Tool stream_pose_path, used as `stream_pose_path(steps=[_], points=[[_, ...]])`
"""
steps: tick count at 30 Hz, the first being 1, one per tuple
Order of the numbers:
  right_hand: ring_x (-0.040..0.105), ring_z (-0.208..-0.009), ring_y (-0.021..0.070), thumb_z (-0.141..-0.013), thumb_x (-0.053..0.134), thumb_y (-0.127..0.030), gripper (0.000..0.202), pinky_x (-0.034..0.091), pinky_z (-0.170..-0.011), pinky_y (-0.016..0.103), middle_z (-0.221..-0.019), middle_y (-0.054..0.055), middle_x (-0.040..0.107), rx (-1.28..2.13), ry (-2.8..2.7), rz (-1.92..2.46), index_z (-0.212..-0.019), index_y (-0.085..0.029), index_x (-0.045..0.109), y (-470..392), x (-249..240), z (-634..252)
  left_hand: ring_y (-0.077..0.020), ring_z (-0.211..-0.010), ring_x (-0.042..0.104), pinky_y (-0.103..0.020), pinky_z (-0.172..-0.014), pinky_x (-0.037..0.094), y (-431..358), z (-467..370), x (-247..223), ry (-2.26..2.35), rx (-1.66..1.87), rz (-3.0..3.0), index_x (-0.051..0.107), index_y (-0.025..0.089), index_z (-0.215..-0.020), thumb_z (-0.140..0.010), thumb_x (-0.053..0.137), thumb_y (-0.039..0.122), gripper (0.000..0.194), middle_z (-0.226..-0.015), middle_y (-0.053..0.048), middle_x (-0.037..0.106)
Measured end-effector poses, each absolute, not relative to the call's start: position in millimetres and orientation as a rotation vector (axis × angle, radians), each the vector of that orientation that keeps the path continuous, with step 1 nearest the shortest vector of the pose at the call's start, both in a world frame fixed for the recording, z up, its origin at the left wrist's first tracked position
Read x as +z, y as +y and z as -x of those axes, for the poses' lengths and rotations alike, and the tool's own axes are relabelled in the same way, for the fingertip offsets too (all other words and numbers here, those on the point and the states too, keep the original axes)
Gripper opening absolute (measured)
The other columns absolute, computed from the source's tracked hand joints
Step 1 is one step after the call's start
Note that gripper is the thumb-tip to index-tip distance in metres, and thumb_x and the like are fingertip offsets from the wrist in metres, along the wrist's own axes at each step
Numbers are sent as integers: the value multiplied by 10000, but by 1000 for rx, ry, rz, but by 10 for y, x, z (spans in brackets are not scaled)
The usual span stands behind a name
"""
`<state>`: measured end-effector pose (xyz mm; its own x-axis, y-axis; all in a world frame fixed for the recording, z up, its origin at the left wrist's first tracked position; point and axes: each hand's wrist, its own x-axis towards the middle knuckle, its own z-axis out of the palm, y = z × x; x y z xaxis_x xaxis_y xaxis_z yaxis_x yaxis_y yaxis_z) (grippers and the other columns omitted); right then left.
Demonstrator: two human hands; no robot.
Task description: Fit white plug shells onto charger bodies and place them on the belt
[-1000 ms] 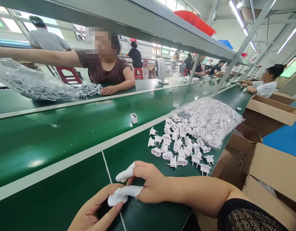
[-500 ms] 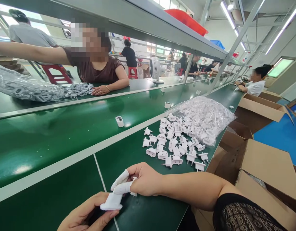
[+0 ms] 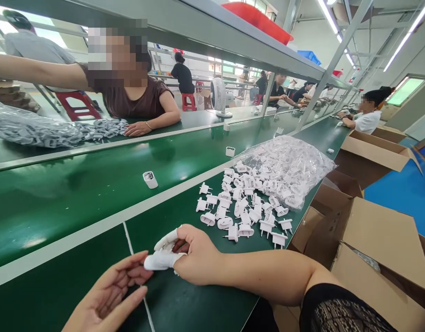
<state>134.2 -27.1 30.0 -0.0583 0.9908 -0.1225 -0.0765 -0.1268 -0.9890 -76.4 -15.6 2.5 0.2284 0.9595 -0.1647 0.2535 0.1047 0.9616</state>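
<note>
Currently we're pinching 1 white plug piece (image 3: 150,264) in the covered fingers of our right hand (image 3: 199,256) over the green bench (image 3: 190,306), our left hand (image 3: 107,288) is hanging open beside it, and we're risking a drop if those covers are slipping

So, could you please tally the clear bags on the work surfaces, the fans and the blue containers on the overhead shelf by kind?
Clear bags: 2 (near bag, far bag)
Fan: 1
Blue container: 1
Total: 4
</note>
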Motion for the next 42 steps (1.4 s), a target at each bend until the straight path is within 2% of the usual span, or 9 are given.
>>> stream_pose_path(steps=[3, 7, 12, 14, 18, 23, 31, 35, 42], points=[[600, -736, 105, -700, 890, -362, 330, 565, -780, 259, -995, 1, 586, 1165, -1321, 1139, -1004, -273, 796, -315, 280, -1380, -352, -1158, 681, -383, -857, 639, 56, 638, 278, 1368, 807, -1296, 734, 384, -1035, -605, 762, 683, 525, -1274, 7, 732], [595, -744, 125, -770, 834, -409, 241, 569, -795, 282, -936, 12, 592, 1066, -1489, 991, -955, -258, 798, -352, 295, -1390, -339, -1120, 688, -473, -1011, 546, 583, 393, 516, 1759, 843, -1457, 597, 207, -1200, -748, 636, 555, 571, -1254, -130, 707], [574, -654, 124, -667, 877, -427, 320, 505, -577, 252, -816, 0, 667, 1319, -1130, 1036, -897, -234, 766, -264, 408, -1405, -443, -1422, 416, -506, -1208, 302, 1223, 33, 478, 2099, 873, -1641, 553, 56, -1306, -613, 846, 541, 895, -1454, -255, 537], [565, -633, 116, -590, 909, -381, 390, 477, -544, 237, -772, -12, 682, 1410, -930, 1071, -908, -218, 753, -189, 451, -1439, -431, -1421, 409, -486, -1191, 324, 1422, -63, 415, 2158, 857, -1641, 533, 60, -1338, -569, 885, 576, 991, -1446, -257, 531], [641, -797, 142, -498, 923, -296, 475, 554, -734, 274, -885, 9, 734, 1493, -693, 1019, -929, -200, 749, -79, 516, -1540, -448, -1344, 484, -509, -1103, 411, 1681, -103, 348, 2210, 869, -1549, 571, 51, -1273, -699, 832, 497, 773, -1385, -288, 566], [672, -914, 163, -549, 880, -241, 469, 573, -856, 306, -943, 9, 745, 1629, -558, 923, -993, -220, 729, -73, 579, -1625, -360, -1188, 625, -449, -1002, 489, 1624, 73, 387, 2036, 928, -1629, 635, 99, -1202, -904, 583, 275, 349, -1271, -215, 675], [657, -802, 124, -565, 881, -203, 400, 558, -712, 241, -974, 14, 746, 1651, -669, 1011, -948, -205, 768, -203, 606, -1590, -252, -1011, 667, -358, -905, 526, 281, 431, 435, 1426, 870, -1953, 708, 245, -1143, -881, 649, 553, 409, -1121, -41, 744], [549, -559, 67, -700, 844, -263, 344, 442, -507, 207, -807, -25, 700, 1456, -992, 1145, -1034, -246, 764, -304, 604, -1570, -244, -1018, 637, -379, -936, 488, -251, 531, 389, 1200, 805, -2109, 702, 246, -1117, -952, 593, 452, 286, -1065, -44, 732], [649, -771, 136, -865, 757, -337, 100, 567, -755, 325, -983, 15, 691, 1393, -1333, 1000, -925, -260, 738, -306, 606, -1599, -255, -1082, 612, -424, -1013, 447, -389, 540, 136, 1077, 776, -2049, 653, 260, -1214, -917, 642, 395, 327, -1129, -40, 712]])
